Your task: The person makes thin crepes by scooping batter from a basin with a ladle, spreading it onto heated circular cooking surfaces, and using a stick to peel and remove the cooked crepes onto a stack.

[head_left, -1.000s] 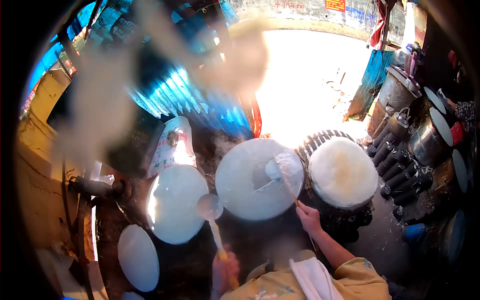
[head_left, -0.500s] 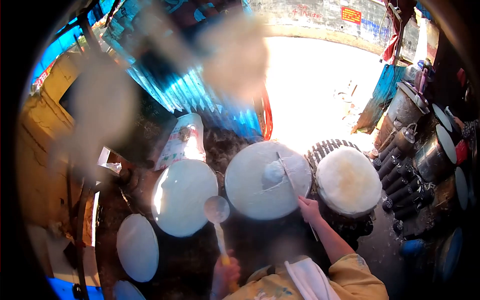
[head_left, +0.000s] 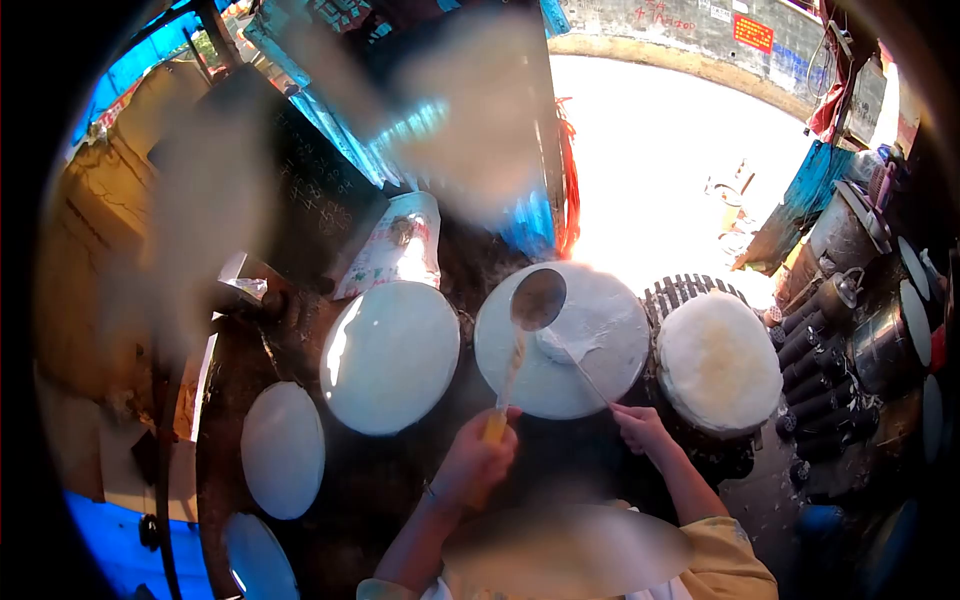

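Note:
My left hand (head_left: 482, 455) is closed round the yellow handle of a ladle (head_left: 538, 300). The ladle's round bowl hangs over the left part of the middle round griddle (head_left: 505, 385). A white batter layer (head_left: 590, 330) lies on that griddle, thicker and ridged near its centre. My right hand (head_left: 642, 430) grips a thin stick (head_left: 588, 378) at the near right edge. The stick's far end reaches the thick patch of batter. Whether the ladle touches the batter I cannot tell.
To the right sits a round white flatbread (head_left: 720, 365) with a browned middle. A white round lid-like disc (head_left: 390, 355) is on the left, and a smaller disc (head_left: 283, 450) beyond it. Dark cylinders (head_left: 825, 385) are stacked at the right. Blurred smears cover the upper left.
My left hand has raised the ladle forward and right, from beside the griddle to above it. In my right hand the stick has swung, its tip now at the thick batter. The view has shifted.

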`<state>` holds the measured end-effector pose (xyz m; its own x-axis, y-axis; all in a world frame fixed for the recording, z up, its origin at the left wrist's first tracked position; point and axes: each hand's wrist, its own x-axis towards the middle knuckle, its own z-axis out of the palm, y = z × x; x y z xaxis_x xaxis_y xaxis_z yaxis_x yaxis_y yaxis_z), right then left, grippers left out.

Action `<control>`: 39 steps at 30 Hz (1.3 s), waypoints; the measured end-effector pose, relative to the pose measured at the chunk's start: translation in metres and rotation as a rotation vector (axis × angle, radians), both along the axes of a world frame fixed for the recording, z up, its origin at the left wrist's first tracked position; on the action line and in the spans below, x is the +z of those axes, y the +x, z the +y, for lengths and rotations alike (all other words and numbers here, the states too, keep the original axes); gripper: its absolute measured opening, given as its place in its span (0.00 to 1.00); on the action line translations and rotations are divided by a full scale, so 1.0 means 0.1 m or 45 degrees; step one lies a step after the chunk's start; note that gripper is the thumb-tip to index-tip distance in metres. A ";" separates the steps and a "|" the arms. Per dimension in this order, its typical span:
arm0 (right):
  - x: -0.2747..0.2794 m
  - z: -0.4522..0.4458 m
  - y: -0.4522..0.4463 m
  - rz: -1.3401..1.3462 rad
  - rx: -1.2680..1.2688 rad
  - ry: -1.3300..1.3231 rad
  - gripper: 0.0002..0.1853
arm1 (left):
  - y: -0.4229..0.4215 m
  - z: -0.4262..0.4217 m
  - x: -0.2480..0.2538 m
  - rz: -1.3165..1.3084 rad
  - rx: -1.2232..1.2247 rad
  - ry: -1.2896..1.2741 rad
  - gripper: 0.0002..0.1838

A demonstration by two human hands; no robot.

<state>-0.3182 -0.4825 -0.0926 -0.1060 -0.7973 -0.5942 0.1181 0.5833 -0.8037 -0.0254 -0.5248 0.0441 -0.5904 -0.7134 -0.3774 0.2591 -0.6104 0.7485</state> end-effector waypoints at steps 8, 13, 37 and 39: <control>-0.52 0.35 0.61 -0.423 -0.702 -0.292 0.20 | -0.94 0.07 -0.74 -0.426 0.418 0.080 0.23; -0.85 0.26 1.00 -0.634 -0.243 -0.419 0.17 | -1.00 0.33 -1.23 -0.253 0.354 0.419 0.03; -0.35 0.11 -0.17 0.344 -0.911 -0.348 0.18 | -0.86 0.09 -0.61 -0.069 -0.295 0.341 0.15; -0.45 0.20 -0.02 0.049 -1.071 -0.421 0.16 | -1.14 0.08 -0.81 -0.208 -0.339 0.254 0.16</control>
<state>-0.3199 -0.4626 -0.1378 -0.7461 -0.5769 -0.3325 0.3707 0.0549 -0.9271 -0.1396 -0.5172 -0.0364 -0.6659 -0.4458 -0.5982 -0.0417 -0.7783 0.6266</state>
